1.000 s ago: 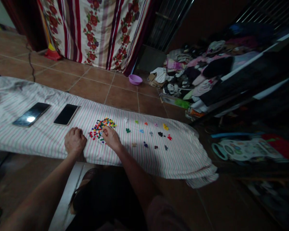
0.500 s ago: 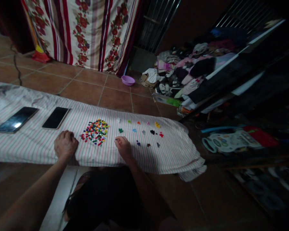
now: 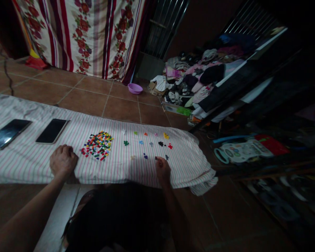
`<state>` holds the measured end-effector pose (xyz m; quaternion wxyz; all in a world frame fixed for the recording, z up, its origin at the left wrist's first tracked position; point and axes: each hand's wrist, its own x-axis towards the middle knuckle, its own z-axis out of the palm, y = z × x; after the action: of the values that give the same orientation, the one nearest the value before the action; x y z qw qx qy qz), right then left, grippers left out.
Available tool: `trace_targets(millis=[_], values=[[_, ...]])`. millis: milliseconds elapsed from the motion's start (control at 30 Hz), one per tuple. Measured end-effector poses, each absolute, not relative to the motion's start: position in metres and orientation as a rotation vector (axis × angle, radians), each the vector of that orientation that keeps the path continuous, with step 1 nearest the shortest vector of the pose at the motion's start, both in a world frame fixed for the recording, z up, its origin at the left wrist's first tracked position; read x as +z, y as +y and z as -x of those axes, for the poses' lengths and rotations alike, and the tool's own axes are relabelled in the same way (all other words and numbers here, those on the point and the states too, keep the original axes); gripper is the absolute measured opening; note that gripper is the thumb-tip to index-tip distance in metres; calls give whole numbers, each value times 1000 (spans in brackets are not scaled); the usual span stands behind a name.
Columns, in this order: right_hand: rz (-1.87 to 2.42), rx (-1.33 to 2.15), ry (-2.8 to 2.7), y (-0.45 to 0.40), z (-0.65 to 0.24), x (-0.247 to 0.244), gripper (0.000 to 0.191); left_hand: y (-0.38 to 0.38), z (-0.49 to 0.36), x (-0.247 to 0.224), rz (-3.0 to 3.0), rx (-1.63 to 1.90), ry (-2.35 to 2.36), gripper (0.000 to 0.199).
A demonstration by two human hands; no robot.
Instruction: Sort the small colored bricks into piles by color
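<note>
My right hand (image 3: pixel 163 169) is over the near row of small sorted piles, its thumb and finger pinched at a small brown piece (image 3: pixel 156 158). Whether that piece touches others beneath the fingers is hidden. Just left of it lies a dark blue pile (image 3: pixel 145 156), and to the right a grey pile (image 3: pixel 167 157). My left hand (image 3: pixel 63 160) rests knuckles up on the striped cloth (image 3: pixel 99 173), fingers curled under, holding nothing that shows. Beside it spreads a mixed heap of tiny coloured pieces (image 3: pixel 97 144).
Other sorted piles include green (image 3: pixel 126 143), light blue (image 3: pixel 141 142), black (image 3: pixel 161 144), red (image 3: pixel 170 146) and yellow (image 3: pixel 166 135). Two phones (image 3: pixel 9 134) (image 3: pixel 52 131) lie left. A purple basin (image 3: pixel 135 89) and a clothes heap (image 3: pixel 194 75) are on the floor beyond.
My right hand has moved right, from beside the mixed heap to the near row, uncovering a beige pile. My left hand stays on the cloth; the view has shifted slightly.
</note>
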<state>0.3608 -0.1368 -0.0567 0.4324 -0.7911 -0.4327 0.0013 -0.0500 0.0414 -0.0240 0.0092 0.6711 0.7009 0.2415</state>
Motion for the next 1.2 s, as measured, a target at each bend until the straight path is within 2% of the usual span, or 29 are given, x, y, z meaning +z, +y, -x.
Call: trace_targets(millis=[333,533,767,933,1067,1200], values=[[2213,-150,-853,-147,-419,-53,43,42,45,-28,-2212,600,2336,28],[2309,-151,-821,-139,-430,-56,45,46,44,-35,-2332,460,2322,34],[2344,-160,-875,-139,-435,-65,53,46,37,-23,-2358,278,2270,38],[2264,-171,-917,-144,-438,-71,57,45,36,-24,-2359,266,2241,42],[2231,-153,-927,-147,-438,-73,60,43,44,-35,-2305,394,2225,44],[2216,-83,-948,-150,-435,-70,61,30,51,-42,-2257,443,2177,52]])
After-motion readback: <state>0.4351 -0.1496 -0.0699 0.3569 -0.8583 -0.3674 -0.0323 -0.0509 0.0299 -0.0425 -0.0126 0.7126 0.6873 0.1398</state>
